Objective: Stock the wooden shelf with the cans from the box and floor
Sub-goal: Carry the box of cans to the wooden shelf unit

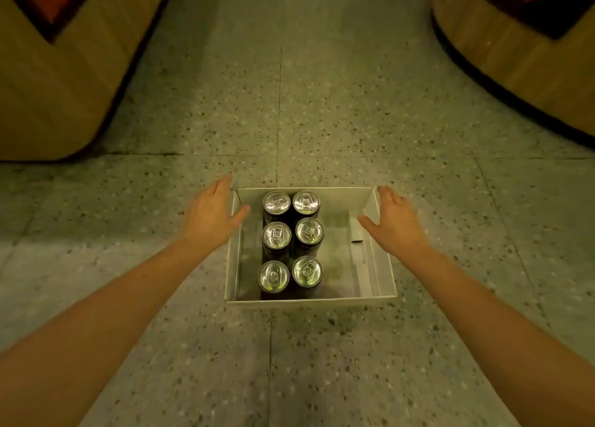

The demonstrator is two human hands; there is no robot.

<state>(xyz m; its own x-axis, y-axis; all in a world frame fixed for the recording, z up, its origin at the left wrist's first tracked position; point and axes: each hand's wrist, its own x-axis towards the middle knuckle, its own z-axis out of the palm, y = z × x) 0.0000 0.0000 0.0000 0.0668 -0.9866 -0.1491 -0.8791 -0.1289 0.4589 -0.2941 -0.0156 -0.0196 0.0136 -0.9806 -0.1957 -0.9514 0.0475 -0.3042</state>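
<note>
A shallow white cardboard box [384,265] sits on the speckled floor just ahead of me. Inside it, several dark cans [291,236] with silver tops stand upright in two columns on the left half; the right half of the box is bare. My left hand [211,216] hovers over the box's left wall with fingers spread, the thumb over the rim. My right hand [392,222] hovers over the right wall, also spread, its thumb inside the rim. Neither hand holds anything. I cannot tell whether they touch the cardboard.
Wooden fixtures with dark bases stand at the far left [58,82] and far right [521,47], with a terrazzo floor aisle [289,105] between them. A small dark slot [356,242] marks the box's inner right flap.
</note>
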